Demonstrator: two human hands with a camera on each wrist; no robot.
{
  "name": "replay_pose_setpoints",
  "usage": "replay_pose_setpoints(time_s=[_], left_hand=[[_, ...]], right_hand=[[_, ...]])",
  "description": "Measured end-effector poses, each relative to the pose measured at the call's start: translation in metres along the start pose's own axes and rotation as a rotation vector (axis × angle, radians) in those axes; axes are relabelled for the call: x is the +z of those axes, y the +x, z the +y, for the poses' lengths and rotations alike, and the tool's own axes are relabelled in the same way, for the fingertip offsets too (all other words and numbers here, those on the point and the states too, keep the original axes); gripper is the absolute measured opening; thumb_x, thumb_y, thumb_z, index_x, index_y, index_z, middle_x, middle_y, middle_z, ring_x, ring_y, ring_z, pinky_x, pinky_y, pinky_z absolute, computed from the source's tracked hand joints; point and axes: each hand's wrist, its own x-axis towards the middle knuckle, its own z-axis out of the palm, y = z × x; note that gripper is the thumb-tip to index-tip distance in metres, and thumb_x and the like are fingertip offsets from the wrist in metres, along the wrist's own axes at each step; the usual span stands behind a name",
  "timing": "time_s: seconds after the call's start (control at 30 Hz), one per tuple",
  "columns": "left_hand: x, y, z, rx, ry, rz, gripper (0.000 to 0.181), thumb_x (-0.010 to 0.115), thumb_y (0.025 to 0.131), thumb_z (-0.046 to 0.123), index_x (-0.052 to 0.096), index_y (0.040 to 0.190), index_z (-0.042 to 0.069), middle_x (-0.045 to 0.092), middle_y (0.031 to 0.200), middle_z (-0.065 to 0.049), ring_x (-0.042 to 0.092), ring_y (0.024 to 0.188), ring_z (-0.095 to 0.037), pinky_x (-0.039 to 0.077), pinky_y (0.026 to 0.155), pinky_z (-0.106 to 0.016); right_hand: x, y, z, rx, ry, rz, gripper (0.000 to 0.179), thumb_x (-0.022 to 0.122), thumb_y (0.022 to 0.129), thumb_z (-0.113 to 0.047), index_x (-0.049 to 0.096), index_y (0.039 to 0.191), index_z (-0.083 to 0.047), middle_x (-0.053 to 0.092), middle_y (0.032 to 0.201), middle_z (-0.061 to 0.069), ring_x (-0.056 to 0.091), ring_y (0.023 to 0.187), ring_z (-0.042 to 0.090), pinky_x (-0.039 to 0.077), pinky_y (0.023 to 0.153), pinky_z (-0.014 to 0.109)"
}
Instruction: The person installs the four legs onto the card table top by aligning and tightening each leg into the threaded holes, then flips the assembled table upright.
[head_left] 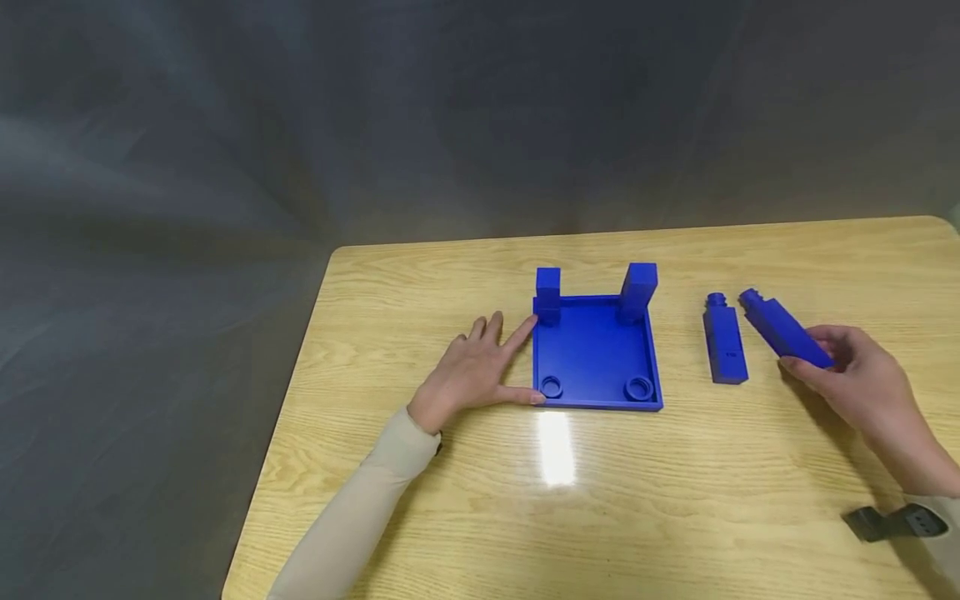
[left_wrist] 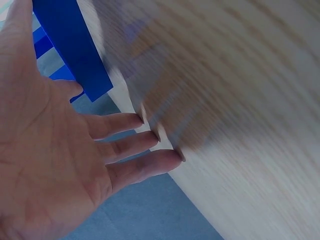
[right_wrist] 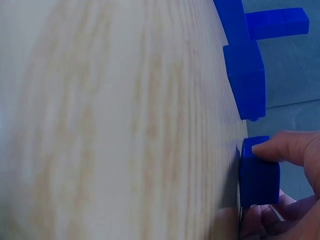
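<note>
My left hand (head_left: 472, 371) lies at the left side of a square blue tray-like base (head_left: 592, 350), fingers spread. Its thumb touches the near left corner and its index finger the left rim. Two blue square posts stand at the base's far corners, one on the left (head_left: 548, 292) and one on the right (head_left: 638, 290). Over on the right, my right hand (head_left: 862, 375) pinches the plain end of a blue leg (head_left: 783, 329) between thumb and fingers; its threaded end points away to the left. Another blue leg (head_left: 724, 342) lies just left of it.
Round threaded sockets, one left (head_left: 551, 387) and one right (head_left: 639, 388), show at the base's near corners. All this sits on a wood-grain table (head_left: 637, 500) with a far edge before a dark grey sheet (head_left: 525, 117).
</note>
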Motion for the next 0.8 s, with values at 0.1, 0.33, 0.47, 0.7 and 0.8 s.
replay_pose_setpoints(time_s=[0.1,0.33,0.47,0.7,0.8], left_hand=[[0.0003,0.0002,-0.0001,0.005,-0.003,0.007,0.121,0.056,0.088,0.093,0.002,0.178,0.032,0.033,0.168,-0.028,0.045,0.144,-0.045,0.054,0.081,-0.046],[0.0008,-0.0003,0.0008,0.006,0.002,0.0,0.121,0.056,0.088,0.093,0.002,0.178,0.031,0.033,0.168,-0.028,0.045,0.143,-0.044,0.054,0.081,-0.046],[0.0005,-0.001,0.0017,0.004,-0.006,-0.005,0.121,0.056,0.089,0.092,0.002,0.178,0.031,0.033,0.169,-0.028,0.044,0.145,-0.046,0.055,0.085,-0.05],[-0.0003,0.0002,0.0016,0.0,-0.014,-0.006,0.121,0.055,0.088,0.093,0.001,0.178,0.032,0.031,0.17,-0.028,0.042,0.147,-0.047,0.055,0.09,-0.053],[-0.001,0.0011,0.0009,-0.003,-0.012,-0.006,0.121,0.056,0.088,0.093,0.001,0.178,0.033,0.031,0.17,-0.028,0.042,0.147,-0.047,0.055,0.093,-0.056]], right_hand=[[-0.0032,-0.0002,-0.0002,0.038,-0.006,0.006,0.06,0.072,0.107,-0.025,0.05,0.145,0.016,0.061,0.119,0.037,0.049,0.08,0.002,0.04,0.062,0.019],[-0.0061,0.0002,-0.0017,0.1,0.027,0.015,0.063,0.066,0.11,-0.031,0.05,0.146,0.018,0.065,0.113,0.03,0.051,0.073,-0.003,0.044,0.058,0.022],[-0.0075,0.0001,-0.0005,0.142,0.081,0.049,0.062,0.065,0.111,-0.036,0.054,0.144,0.014,0.065,0.097,-0.004,0.053,0.073,-0.002,0.046,0.058,0.021],[-0.0092,-0.0012,-0.0002,0.177,0.368,0.185,0.015,0.075,0.105,-0.029,0.062,0.11,-0.034,0.057,0.096,-0.029,0.058,0.081,-0.009,0.049,0.062,0.011],[-0.0095,-0.0013,-0.0043,0.174,0.467,0.253,0.018,0.076,0.105,-0.021,0.064,0.108,-0.034,0.063,0.096,-0.026,0.061,0.08,-0.008,0.049,0.062,0.01]])
